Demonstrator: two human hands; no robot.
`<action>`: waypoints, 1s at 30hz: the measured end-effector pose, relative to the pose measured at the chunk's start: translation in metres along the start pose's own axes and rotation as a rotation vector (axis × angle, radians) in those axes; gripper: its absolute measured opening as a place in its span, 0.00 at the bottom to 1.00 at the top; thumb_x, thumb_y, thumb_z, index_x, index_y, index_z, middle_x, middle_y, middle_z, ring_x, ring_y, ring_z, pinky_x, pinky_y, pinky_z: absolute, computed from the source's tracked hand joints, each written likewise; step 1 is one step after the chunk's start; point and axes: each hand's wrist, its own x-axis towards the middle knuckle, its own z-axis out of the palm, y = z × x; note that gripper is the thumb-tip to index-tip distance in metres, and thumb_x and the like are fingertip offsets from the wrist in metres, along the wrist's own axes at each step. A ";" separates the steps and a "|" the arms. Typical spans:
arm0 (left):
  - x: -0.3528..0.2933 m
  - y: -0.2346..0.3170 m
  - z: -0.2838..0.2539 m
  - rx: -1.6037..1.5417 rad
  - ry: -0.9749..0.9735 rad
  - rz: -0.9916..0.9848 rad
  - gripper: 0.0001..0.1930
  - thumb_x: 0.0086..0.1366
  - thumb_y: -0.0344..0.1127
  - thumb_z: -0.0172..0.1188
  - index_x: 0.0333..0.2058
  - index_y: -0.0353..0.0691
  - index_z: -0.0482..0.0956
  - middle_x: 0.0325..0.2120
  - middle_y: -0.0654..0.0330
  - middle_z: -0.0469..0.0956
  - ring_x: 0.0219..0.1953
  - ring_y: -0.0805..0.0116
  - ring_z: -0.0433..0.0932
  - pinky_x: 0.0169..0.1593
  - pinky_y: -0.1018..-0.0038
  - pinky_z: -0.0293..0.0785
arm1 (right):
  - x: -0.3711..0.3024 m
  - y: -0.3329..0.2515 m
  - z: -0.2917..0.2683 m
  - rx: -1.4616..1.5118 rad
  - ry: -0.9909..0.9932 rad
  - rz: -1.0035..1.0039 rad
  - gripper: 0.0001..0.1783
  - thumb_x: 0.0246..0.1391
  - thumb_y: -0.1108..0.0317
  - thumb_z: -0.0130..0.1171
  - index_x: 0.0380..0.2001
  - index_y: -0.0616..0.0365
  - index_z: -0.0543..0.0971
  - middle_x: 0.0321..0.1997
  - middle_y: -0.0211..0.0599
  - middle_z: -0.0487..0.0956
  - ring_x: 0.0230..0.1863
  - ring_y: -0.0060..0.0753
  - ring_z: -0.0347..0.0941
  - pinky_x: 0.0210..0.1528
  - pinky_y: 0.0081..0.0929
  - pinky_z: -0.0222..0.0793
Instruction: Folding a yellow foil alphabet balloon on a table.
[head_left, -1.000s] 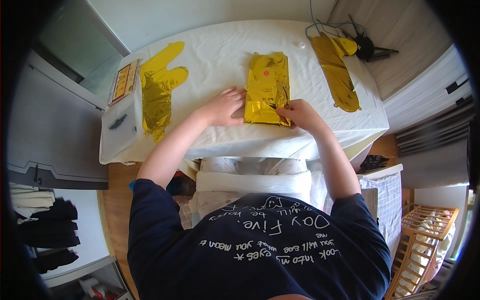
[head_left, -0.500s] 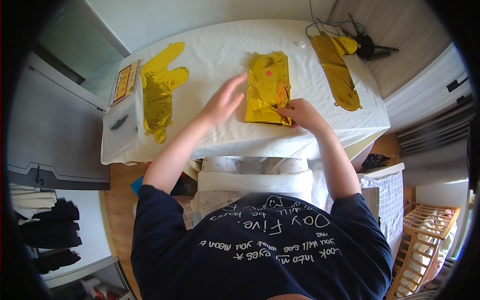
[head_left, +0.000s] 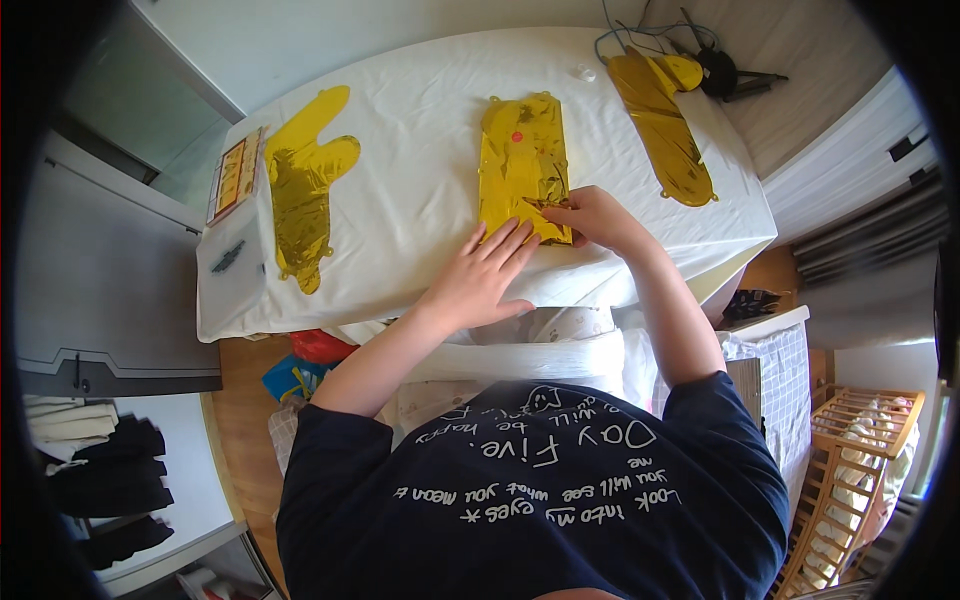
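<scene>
A folded gold foil balloon [head_left: 522, 165], flat and roughly rectangular with a red dot near its far end, lies at the middle of the white-covered table. My left hand [head_left: 478, 280] is spread, its fingertips resting on the balloon's near left edge. At the near right corner, my right hand [head_left: 597, 218] pinches the foil, which creases by the fingertips. A second flat gold foil balloon [head_left: 300, 200], with a side branch, lies to the left. Another gold foil balloon [head_left: 665, 140], long with a bent far end, is on the right.
A flat package [head_left: 238, 175] and a clear plastic sheet with a dark item [head_left: 229, 257] lie at the table's left. A small white object [head_left: 586, 73] sits toward the back. Black equipment with cables [head_left: 722, 78] occupies the far right corner. A wooden rack [head_left: 850, 470] stands lower right.
My left hand has come down and right, from beside the balloon onto its near edge, fingers spread. My right hand keeps its pinch at the corner. The whole view has shifted slightly.
</scene>
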 end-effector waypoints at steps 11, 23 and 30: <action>0.001 0.001 0.002 -0.021 0.054 -0.005 0.49 0.61 0.65 0.63 0.71 0.37 0.60 0.72 0.51 0.60 0.73 0.52 0.60 0.73 0.47 0.55 | -0.046 0.020 0.017 0.432 0.299 -0.156 0.30 0.59 0.69 0.69 0.62 0.67 0.72 0.47 0.45 0.85 0.41 0.29 0.85 0.41 0.22 0.80; 0.002 0.002 0.000 -0.053 0.029 -0.035 0.50 0.58 0.62 0.68 0.71 0.38 0.62 0.72 0.53 0.62 0.74 0.52 0.59 0.73 0.47 0.55 | -0.088 0.023 0.047 -0.528 0.581 -0.632 0.21 0.57 0.75 0.65 0.55 0.61 0.79 0.61 0.44 0.79 0.61 0.47 0.78 0.61 0.41 0.75; -0.001 0.003 0.000 -0.052 0.025 -0.030 0.51 0.59 0.64 0.66 0.72 0.39 0.59 0.73 0.54 0.60 0.75 0.54 0.58 0.74 0.48 0.53 | -0.086 0.049 0.063 -0.697 0.501 -0.691 0.22 0.58 0.70 0.66 0.57 0.57 0.80 0.64 0.39 0.78 0.69 0.41 0.71 0.72 0.51 0.63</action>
